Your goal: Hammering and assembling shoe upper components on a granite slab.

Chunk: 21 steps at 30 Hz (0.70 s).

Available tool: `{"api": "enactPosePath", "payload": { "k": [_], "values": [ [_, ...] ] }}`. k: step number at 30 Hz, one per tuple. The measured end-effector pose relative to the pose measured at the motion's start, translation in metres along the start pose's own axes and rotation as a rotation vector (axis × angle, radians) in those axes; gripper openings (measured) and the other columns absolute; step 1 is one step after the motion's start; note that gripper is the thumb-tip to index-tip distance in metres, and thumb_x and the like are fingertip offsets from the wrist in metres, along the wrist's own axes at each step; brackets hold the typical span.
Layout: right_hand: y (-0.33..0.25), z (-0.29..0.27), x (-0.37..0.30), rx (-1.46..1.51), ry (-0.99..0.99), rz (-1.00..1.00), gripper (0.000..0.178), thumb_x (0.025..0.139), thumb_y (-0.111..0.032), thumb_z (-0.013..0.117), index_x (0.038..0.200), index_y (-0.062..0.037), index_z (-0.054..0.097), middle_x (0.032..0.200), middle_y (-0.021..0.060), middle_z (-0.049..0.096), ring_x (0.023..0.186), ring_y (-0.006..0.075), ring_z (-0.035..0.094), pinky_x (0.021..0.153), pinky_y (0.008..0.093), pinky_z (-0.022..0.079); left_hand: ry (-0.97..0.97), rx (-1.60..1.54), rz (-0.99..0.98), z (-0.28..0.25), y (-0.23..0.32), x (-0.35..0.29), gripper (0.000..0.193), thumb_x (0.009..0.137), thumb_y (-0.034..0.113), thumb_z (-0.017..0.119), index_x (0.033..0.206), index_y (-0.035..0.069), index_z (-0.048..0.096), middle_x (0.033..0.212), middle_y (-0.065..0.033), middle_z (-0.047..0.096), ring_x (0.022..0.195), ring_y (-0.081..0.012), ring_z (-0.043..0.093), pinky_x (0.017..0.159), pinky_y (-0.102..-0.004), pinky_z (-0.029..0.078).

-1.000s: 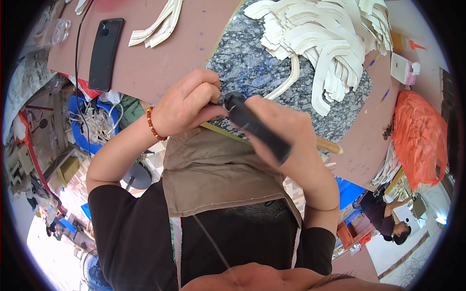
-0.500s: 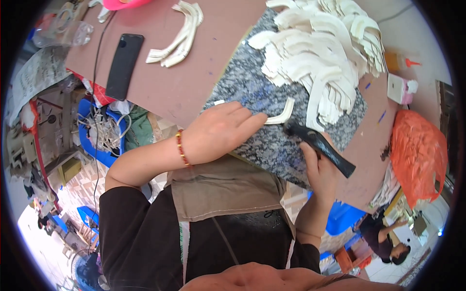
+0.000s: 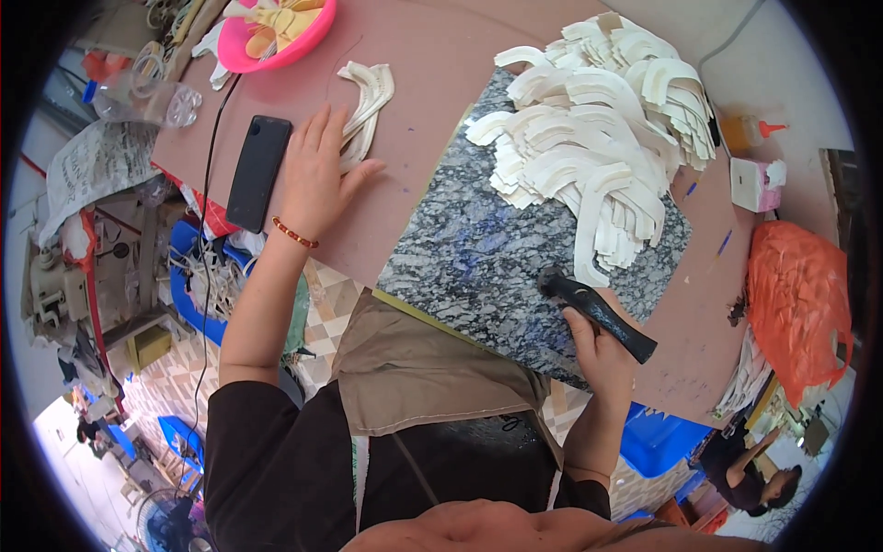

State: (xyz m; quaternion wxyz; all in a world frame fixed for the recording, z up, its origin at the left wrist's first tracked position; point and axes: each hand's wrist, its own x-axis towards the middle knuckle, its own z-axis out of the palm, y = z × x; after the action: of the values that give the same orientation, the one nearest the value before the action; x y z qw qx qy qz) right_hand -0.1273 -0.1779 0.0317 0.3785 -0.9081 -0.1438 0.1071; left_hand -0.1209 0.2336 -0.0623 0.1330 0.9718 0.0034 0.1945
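My left hand [image 3: 315, 175] is stretched out over the brown table, palm down with the fingers apart. It lies beside several curved white strips [image 3: 370, 97], whose near ends reach between its fingers and thumb. In my right hand [image 3: 602, 354] is a hammer [image 3: 607, 317] with a dark handle, its head low over the speckled stone slab [image 3: 460, 248]. A large heap of curved white strips [image 3: 589, 129] covers the far part of the slab. One strip [image 3: 593, 221] sticks out toward the hammer.
Left of my left hand lies a black phone [image 3: 258, 175], with a cable running past it. Behind stand a pink bowl [image 3: 322, 35] of pale pieces and a clear plastic bottle [image 3: 147, 99]. On the right are an orange plastic bag [image 3: 798, 308], a white box [image 3: 756, 184] and a glue bottle [image 3: 743, 131].
My left hand has moved from the slab to the strips at the left. The single strip under its fingers has gone from the slab's front. My right hand keeps the hammer nearly in place.
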Motion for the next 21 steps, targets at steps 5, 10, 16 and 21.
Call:
{"api": "enactPosePath", "payload": {
  "k": [5, 10, 16, 21],
  "values": [
    [-0.003, -0.002, 0.001, 0.024, -0.029, 0.080, 0.018, 0.093, -0.014, 0.080, 0.103, -0.0033, 0.070, 0.078, 0.0139, 0.067, 0.065, 0.0304, 0.066, 0.064, 0.0367, 0.053, -0.136, -0.167, 0.014, 0.013, 0.010, 0.009, 0.057, 0.093, 0.025, 0.081, 0.140, -0.001, 0.062, 0.141, -0.0254, 0.062, 0.132, -0.0447, 0.056, 0.111, -0.0513, 0.046],
    [-0.007, 0.010, 0.003, 0.038, -0.024, 0.031, 0.020, 0.093, -0.020, 0.081, 0.101, -0.0060, 0.068, 0.079, 0.0135, 0.068, 0.068, 0.0340, 0.069, 0.064, 0.0390, 0.054, 0.014, -0.208, 0.060, -0.007, 0.053, 0.041, 0.049, 0.090, 0.016, 0.082, 0.134, -0.001, 0.066, 0.137, -0.0227, 0.065, 0.128, -0.0408, 0.060, 0.108, -0.0475, 0.049],
    [-0.002, 0.016, 0.000, -0.005, 0.050, -0.050, 0.023, 0.092, -0.023, 0.082, 0.103, -0.0077, 0.068, 0.082, 0.0128, 0.071, 0.071, 0.0358, 0.071, 0.061, 0.0411, 0.056, -0.040, -0.502, 0.460, 0.013, 0.181, 0.096, 0.032, 0.084, 0.009, 0.082, 0.112, 0.004, 0.068, 0.107, -0.0120, 0.070, 0.104, -0.0332, 0.066, 0.089, -0.0434, 0.055],
    [-0.007, 0.022, -0.002, -0.013, 0.089, -0.104, 0.024, 0.090, -0.021, 0.083, 0.102, -0.0073, 0.068, 0.081, 0.0126, 0.070, 0.070, 0.0362, 0.071, 0.060, 0.0409, 0.055, -0.154, -0.400, 0.244, 0.035, 0.217, 0.101, 0.040, 0.083, 0.009, 0.083, 0.118, 0.004, 0.065, 0.101, -0.0128, 0.066, 0.098, -0.0362, 0.065, 0.086, -0.0452, 0.054]
  ]
}}
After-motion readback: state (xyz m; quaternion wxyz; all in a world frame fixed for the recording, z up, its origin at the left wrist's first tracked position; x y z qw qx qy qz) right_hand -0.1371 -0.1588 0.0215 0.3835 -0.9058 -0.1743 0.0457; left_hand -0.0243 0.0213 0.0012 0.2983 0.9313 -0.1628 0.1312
